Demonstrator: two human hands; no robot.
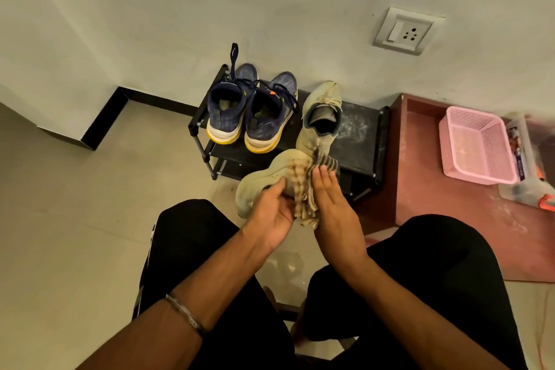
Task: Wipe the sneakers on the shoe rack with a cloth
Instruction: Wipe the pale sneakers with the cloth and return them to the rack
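A pale beige sneaker (264,177) is held in front of the low black shoe rack (360,141), sole side turned up, with my left hand (271,209) gripping it from below. My right hand (329,204) presses a striped brown-and-cream cloth (303,189) against the sneaker's side. The matching beige sneaker (321,117) stands on the rack's top shelf, toe to the wall. A pair of navy sneakers with yellow soles (249,111) stands to its left on the same shelf.
The rack stands against a white wall with a socket plate (405,31). To the right, a reddish raised floor step (435,189) carries a pink plastic basket (477,147) and a clear bag of items (528,165). My black-trousered knees flank the hands.
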